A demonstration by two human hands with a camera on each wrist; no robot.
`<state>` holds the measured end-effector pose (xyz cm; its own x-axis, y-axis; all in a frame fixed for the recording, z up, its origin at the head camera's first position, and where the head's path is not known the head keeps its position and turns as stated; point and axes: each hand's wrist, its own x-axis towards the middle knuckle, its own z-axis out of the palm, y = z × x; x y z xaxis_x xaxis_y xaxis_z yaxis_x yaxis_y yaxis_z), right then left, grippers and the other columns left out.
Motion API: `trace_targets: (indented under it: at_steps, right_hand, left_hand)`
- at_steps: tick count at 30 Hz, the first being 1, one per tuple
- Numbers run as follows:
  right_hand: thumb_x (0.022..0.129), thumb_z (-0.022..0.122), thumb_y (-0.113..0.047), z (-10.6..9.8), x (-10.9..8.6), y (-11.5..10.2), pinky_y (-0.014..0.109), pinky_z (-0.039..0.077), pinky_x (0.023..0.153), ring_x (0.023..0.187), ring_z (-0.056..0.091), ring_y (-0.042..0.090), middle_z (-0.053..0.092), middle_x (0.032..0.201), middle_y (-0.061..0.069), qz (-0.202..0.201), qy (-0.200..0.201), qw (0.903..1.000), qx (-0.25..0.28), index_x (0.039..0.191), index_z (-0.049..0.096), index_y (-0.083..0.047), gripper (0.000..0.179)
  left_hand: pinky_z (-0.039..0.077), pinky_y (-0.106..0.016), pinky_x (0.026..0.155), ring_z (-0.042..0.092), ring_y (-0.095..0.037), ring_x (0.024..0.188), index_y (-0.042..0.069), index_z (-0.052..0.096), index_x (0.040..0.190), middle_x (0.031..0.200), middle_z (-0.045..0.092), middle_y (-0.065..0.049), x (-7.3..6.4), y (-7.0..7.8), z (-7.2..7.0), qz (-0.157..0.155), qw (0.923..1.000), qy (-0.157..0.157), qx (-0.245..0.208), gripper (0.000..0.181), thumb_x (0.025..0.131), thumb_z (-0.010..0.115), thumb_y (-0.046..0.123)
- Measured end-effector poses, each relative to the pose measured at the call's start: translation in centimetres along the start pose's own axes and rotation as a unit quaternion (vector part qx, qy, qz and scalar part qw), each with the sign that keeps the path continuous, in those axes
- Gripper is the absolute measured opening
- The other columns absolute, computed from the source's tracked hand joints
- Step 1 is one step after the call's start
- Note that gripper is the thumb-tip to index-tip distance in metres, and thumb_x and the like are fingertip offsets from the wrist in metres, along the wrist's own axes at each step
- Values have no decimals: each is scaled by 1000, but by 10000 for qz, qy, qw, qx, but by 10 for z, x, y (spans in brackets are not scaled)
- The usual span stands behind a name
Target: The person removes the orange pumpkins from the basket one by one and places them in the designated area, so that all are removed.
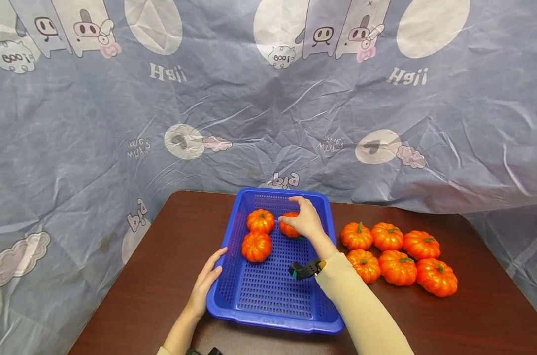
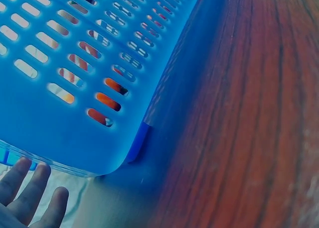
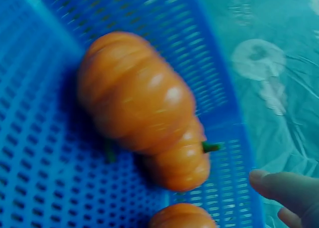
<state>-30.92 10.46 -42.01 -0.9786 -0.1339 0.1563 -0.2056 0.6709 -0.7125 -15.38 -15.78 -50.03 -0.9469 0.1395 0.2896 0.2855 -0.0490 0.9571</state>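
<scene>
A blue plastic basket (image 1: 275,320) with slotted walls and floor stands on the table, with three orange pumpkins inside. Two of them, a far-left pumpkin (image 1: 260,221) and a nearer pumpkin (image 1: 256,246), touch each other. Over the third pumpkin (image 1: 290,228), my right hand (image 1: 307,221) has its thumb and forefinger spread apart, partly covering it. In the right wrist view a fingertip (image 3: 261,177) stands clear of the pumpkins. My left hand (image 1: 203,286) rests its fairly straight fingers against the basket's left rim; the left wrist view shows these fingers (image 2: 37,188) by the basket.
Right of the basket, several more pumpkins (image 1: 398,267) sit in two rows on the brown wooden table (image 1: 184,222). A grey-blue printed cloth (image 1: 233,98) hangs behind the table. A black strap (image 1: 305,270) is on my right wrist.
</scene>
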Motion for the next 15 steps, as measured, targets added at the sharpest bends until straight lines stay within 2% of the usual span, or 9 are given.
trace_targets:
  at_steps: [6, 11, 15]
  right_hand:
    - [70, 82, -26, 9, -3, -1, 53, 35, 97, 121, 36, 43, 41, 135, 22, 322, -172, 9974, -622, 129, 51, -6, 70]
    - [69, 83, -26, 13, -5, 0, 54, 39, 92, 116, 41, 43, 38, 133, 24, 607, -445, 9920, -1014, 131, 46, -6, 75]
    - [68, 83, -23, 13, -7, 1, 54, 41, 88, 112, 45, 43, 40, 130, 24, 629, -506, 9882, -1302, 131, 47, -6, 75]
  left_hand:
    - [33, -21, 97, 39, -21, 123, 7, 34, 143, 146, 31, -17, 0, 0, 0, -36, 10000, 6, 53, 45, 99, 33, 15]
    - [36, -23, 95, 41, -23, 121, 6, 34, 143, 145, 33, -18, -1, 1, 0, -79, 10000, 19, 51, 45, 100, 33, 15]
    - [37, -24, 95, 42, -25, 120, 6, 33, 143, 144, 33, -18, -1, 1, 0, -96, 9999, -16, 24, 45, 100, 32, 15]
